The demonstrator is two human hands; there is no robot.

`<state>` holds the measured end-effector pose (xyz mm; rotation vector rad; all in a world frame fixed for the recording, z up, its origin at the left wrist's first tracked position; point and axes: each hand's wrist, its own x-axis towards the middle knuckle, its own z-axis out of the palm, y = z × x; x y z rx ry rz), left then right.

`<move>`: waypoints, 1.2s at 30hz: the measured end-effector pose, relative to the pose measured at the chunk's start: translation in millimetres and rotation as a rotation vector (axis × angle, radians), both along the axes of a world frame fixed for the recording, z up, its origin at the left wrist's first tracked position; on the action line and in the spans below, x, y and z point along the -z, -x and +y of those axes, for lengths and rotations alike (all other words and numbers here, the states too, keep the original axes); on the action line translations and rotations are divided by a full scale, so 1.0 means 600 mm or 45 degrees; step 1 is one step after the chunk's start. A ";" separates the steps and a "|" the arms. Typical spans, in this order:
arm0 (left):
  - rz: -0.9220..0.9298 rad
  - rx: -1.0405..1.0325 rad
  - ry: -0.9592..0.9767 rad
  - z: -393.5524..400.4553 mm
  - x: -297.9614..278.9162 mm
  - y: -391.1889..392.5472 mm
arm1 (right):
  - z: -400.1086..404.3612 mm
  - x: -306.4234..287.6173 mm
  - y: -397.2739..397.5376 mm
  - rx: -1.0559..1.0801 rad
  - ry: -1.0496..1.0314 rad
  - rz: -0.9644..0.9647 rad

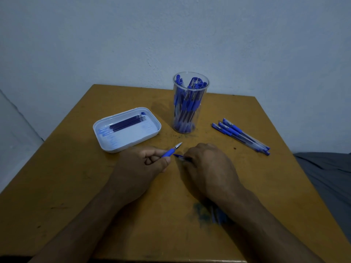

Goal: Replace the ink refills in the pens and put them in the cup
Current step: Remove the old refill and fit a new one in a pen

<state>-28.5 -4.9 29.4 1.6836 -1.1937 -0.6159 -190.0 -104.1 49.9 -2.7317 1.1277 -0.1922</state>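
Fingers (161, 160) of the left hand (140, 166) curl round a blue-gripped ballpoint pen front section (171, 150), its metal tip aimed at the clear plastic cup full of blue pens (190, 103). Just beside it, the right hand (207, 168) pinches a small blue pen part (179, 157), mostly hidden. Left of the cup sits a white rounded tray (152, 135) holding dark ink refills (125, 124); right of the cup lie loose blue-capped clear pens (241, 136) on the worn yellow-brown wooden table (76, 186).

Pretty dim in here, bluish cast everywhere, soft shadows, a bit grainy, and the table (247, 114) edges bow from wide-angle distortion.
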 end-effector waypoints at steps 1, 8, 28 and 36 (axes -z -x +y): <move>-0.019 0.013 -0.005 0.000 0.002 0.000 | -0.003 0.003 0.001 0.004 0.001 -0.044; -0.173 0.083 0.065 -0.004 0.012 0.003 | -0.019 -0.011 0.014 0.267 -0.740 -0.820; -0.128 0.130 0.099 -0.005 0.019 0.005 | -0.026 -0.008 0.026 0.132 -0.719 -0.714; -0.152 0.115 0.072 -0.006 0.022 0.004 | -0.032 -0.012 0.032 0.044 -0.810 -0.664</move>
